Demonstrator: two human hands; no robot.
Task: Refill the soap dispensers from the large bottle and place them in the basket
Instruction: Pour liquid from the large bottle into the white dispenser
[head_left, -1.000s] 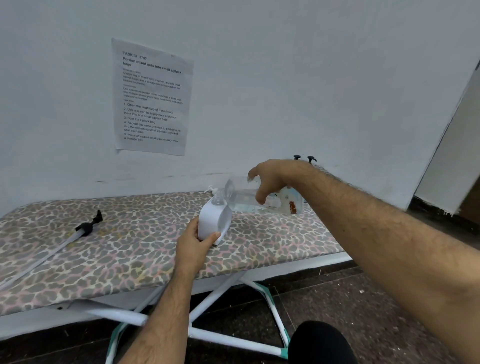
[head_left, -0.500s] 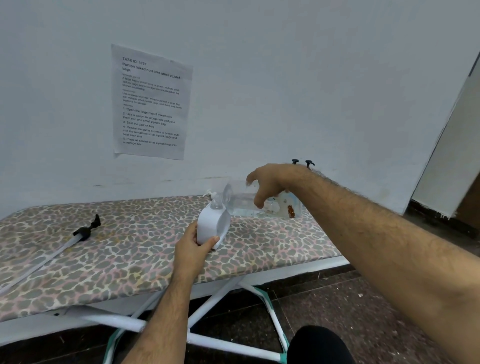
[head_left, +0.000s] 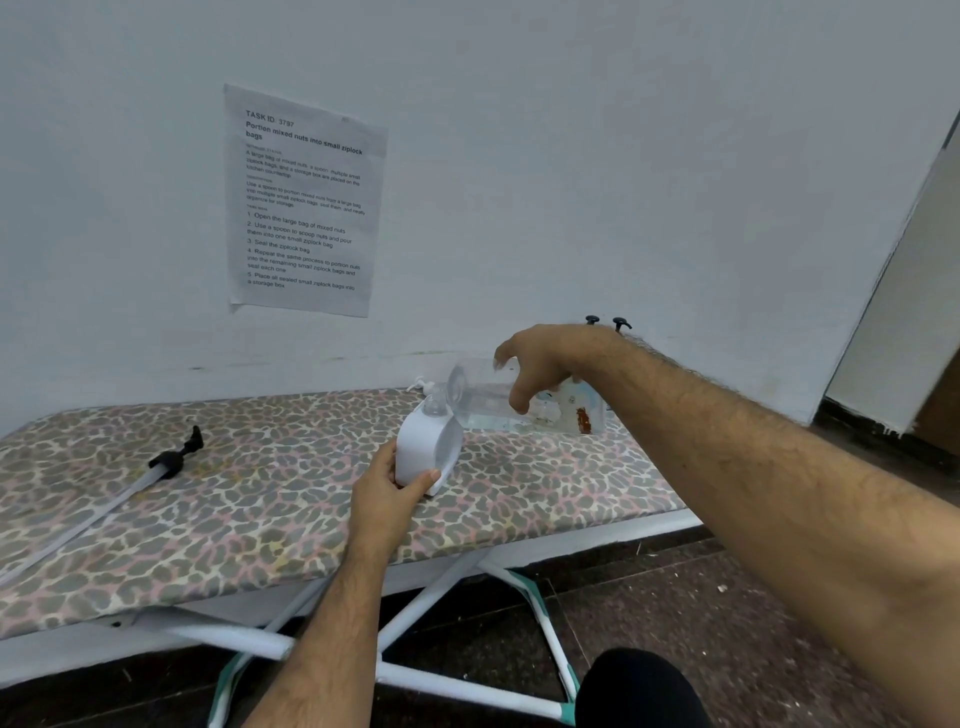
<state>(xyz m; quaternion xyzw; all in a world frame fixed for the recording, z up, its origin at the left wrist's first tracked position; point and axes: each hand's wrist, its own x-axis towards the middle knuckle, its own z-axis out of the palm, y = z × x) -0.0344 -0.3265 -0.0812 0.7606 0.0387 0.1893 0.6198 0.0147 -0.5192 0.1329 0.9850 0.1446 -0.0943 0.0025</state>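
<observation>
Left hand (head_left: 387, 480) gripping rounded white dispenser (head_left: 423, 449); right hand (head_left: 540, 364) grasping clear, seemingly plastic bottle (head_left: 519, 400).

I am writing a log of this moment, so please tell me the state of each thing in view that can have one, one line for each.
large bottle: tipped on its side, mouth at the dispenser's opening, held by the right hand.
soap dispenser: upright on the board, pump off, gripped by the left hand.
black pump with tube: removed, lying on the board.
ironing board: unfolded, standing.

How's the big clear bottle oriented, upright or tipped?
Tipped. The large bottle lies nearly sideways in the right hand, mouth over the white dispenser.
</observation>
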